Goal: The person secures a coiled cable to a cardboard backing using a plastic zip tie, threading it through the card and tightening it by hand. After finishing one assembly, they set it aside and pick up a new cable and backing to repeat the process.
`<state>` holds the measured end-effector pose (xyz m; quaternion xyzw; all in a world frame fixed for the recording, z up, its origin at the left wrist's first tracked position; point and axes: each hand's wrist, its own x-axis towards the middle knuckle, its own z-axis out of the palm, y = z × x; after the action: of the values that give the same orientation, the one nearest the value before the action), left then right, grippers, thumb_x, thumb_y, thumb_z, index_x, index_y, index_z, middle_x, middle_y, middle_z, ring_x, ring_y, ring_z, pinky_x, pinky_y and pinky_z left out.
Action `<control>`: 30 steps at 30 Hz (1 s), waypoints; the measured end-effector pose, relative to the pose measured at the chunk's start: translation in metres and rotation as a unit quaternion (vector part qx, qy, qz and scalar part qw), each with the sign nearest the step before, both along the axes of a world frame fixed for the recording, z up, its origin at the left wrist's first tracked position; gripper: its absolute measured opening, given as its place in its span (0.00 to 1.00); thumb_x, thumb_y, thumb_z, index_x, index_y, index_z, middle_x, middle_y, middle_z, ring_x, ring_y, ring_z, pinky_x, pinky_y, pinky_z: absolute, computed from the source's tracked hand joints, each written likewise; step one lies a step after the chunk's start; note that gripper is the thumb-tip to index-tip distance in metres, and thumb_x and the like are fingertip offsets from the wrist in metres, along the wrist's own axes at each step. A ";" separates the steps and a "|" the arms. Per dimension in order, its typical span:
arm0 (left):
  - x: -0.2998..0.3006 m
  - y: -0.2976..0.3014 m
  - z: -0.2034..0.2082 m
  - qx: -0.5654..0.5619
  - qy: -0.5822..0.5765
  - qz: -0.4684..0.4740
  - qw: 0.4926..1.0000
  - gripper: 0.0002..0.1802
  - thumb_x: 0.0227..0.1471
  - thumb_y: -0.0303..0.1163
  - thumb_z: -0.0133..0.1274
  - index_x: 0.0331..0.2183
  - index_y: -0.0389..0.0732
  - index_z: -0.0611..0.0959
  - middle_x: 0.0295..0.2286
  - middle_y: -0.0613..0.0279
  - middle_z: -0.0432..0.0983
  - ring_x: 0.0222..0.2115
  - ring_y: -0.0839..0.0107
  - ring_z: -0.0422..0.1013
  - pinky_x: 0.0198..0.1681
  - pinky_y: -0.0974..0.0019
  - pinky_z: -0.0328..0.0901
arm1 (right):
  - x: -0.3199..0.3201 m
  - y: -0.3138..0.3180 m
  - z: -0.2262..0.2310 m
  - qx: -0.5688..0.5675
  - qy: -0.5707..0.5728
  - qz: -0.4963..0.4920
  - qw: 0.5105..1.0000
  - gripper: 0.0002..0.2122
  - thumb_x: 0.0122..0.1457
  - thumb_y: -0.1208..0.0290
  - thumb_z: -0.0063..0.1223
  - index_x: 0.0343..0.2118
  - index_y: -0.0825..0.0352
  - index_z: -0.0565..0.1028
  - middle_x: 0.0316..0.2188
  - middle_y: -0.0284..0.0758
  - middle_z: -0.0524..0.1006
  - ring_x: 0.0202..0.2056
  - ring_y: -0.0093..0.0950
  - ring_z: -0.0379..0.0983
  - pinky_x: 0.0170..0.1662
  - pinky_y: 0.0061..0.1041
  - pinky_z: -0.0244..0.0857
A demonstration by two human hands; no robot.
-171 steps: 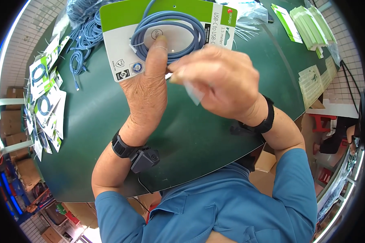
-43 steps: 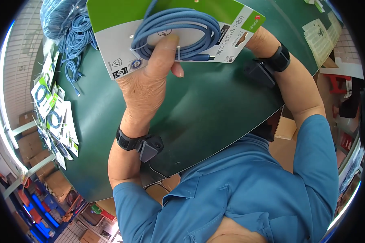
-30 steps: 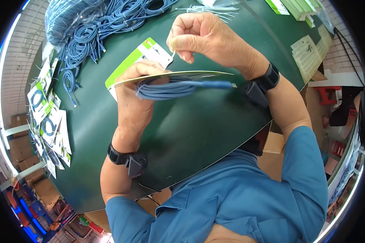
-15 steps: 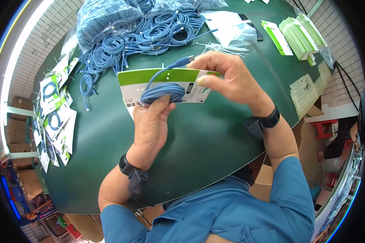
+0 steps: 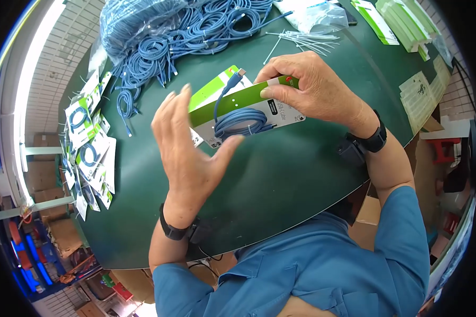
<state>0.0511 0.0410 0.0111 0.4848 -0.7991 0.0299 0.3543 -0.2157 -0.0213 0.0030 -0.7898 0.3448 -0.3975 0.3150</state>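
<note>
My right hand (image 5: 320, 90) pinches the right end of a folded green-and-white packaging card (image 5: 254, 95) between thumb and fingers, holding it above the table. A coiled blue USB cable (image 5: 243, 121) lies against the card's front panel, and its plug end (image 5: 236, 79) sticks up past the card's top fold. Behind it, the card's lighter green back panel slants away. My left hand (image 5: 185, 153) is open at the card's left end, fingers pointing up and thumb spread toward the coil. Whether it touches the card I cannot tell.
Blue cable coils (image 5: 153, 55) and a plastic-bagged bundle (image 5: 137, 24) cover the far left. White cable ties (image 5: 304, 41) lie beyond my right hand, near a clear bag (image 5: 322, 18). Carded cables (image 5: 90, 153) are heaped at left; flat green cards (image 5: 407, 24) stack at far right.
My left hand has let go of the cable coil and opened. The right hand keeps the card, which now tilts with its right end higher, its back panel showing.
</note>
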 end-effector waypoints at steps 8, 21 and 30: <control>-0.011 -0.015 -0.024 0.029 -0.112 -0.054 0.992 0.39 0.40 0.30 0.73 0.56 0.38 0.80 0.41 0.52 0.80 0.42 0.54 0.76 0.46 0.53 0.71 | 0.001 0.000 -0.008 -0.032 0.059 0.016 0.998 0.07 0.56 0.76 0.67 0.37 0.69 0.83 0.31 0.35 0.83 0.30 0.28 0.78 0.33 0.26 0.71; -0.011 -0.022 -0.035 0.000 0.058 -0.092 0.994 0.29 0.38 0.24 0.73 0.47 0.40 0.85 0.31 0.56 0.82 0.32 0.57 0.80 0.36 0.60 0.74 | 0.013 -0.005 -0.026 -0.169 0.019 0.039 0.985 0.10 0.50 0.77 0.74 0.35 0.68 0.83 0.33 0.36 0.83 0.34 0.28 0.80 0.37 0.25 0.75; 0.000 -0.021 -0.041 -0.062 0.043 -0.152 0.985 0.21 0.40 0.18 0.69 0.41 0.36 0.84 0.35 0.54 0.81 0.35 0.56 0.80 0.37 0.60 0.76 | 0.015 -0.006 -0.030 -0.177 0.017 0.037 0.983 0.11 0.47 0.78 0.76 0.33 0.68 0.83 0.31 0.37 0.82 0.33 0.29 0.80 0.36 0.24 0.74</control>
<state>0.0514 0.0203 -0.0297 0.3354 -0.8440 0.0044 0.4185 -0.2012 -0.0269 -0.0270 -0.8522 0.2445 -0.4266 0.1788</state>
